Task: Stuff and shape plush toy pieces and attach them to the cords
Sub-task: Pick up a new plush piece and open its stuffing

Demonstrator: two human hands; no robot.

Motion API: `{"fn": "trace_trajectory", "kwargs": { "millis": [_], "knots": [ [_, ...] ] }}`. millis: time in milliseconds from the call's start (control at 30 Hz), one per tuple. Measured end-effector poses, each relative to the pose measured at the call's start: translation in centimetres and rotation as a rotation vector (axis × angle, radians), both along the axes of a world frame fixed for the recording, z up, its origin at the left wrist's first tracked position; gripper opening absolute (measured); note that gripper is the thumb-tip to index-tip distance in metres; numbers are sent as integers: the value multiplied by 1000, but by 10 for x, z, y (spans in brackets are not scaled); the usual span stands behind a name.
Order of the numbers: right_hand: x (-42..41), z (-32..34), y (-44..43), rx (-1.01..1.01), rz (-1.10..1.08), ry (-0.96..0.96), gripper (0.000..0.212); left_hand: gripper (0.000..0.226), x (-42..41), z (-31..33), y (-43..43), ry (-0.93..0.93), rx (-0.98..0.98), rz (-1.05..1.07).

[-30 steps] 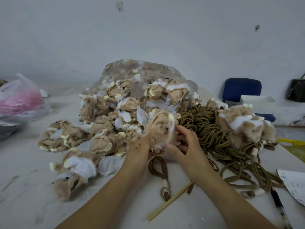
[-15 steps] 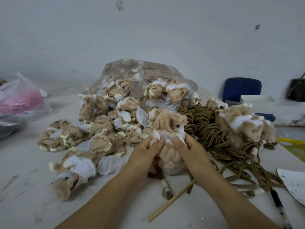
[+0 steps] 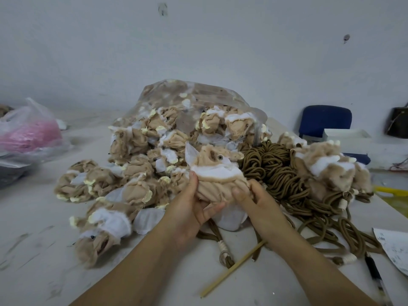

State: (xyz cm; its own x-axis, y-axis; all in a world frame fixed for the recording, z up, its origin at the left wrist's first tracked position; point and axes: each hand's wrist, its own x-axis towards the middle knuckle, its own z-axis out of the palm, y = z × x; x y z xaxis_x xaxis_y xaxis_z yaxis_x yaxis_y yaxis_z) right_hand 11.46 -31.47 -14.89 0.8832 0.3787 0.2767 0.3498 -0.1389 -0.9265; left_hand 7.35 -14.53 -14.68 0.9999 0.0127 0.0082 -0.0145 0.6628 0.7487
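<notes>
Spilling from a clear plastic bag lying at the far middle of the table, tan plush pieces are heaping up in front of its mouth, more showing through the film. A thin bag at far left is holding something pink; what it is, cannot tell. A white box is sitting at far right by a blue chair, its inside hidden by the rim. Brown cords are piling right of the heap, with fuller plush toys lying on them, blurred. A pen and a paper are running off the right edge. Both hands are gripping one plush piece, tan with a white band and one eye showing on top, held just in front of the heap, above the table. The left hand is curling under its left side, thumb up along the fabric. The right hand is pinching its right side, thumb on the front, fingers hidden behind. A cord loop is hanging below the piece, its top end covered by the hands, and a stick is lying beside it.
</notes>
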Motion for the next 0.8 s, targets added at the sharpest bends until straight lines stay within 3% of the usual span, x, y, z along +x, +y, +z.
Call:
{"fn": "trace_trajectory", "kwargs": {
  "millis": [133,167,233,300,433,500,567,600,700,800],
  "knots": [
    [3,0,-2,65,-50,4,7,19,1,-3,-1,-56,59,37],
    [4,-1,-3,57,-59,-10,19,14,0,-2,-2,-69,70,46],
    [3,-1,-3,24,-45,-18,27,14,0,-1,-1,-93,69,69],
    [2,-2,-1,-43,-53,-49,19,17,1,1,-1,-121,45,62],
    [2,1,1,-162,-238,-175,18,15,2,1,-5,-190,13,118],
    [2,5,-2,-96,-271,-177,16,9,3,1,-6,-200,213,298],
    [1,6,-4,-57,-170,-122,17,30,0,2,-5,-235,708,524],
    [-2,6,-2,-67,-96,-104,28,31,-3,2,-7,-317,911,549],
    [-5,1,4,-13,36,-85,46,35,-8,-5,-18,-597,1267,274],
    [5,2,-4,196,5,123,41,34,-7,-7,-20,-664,1314,242]
  ]
}}
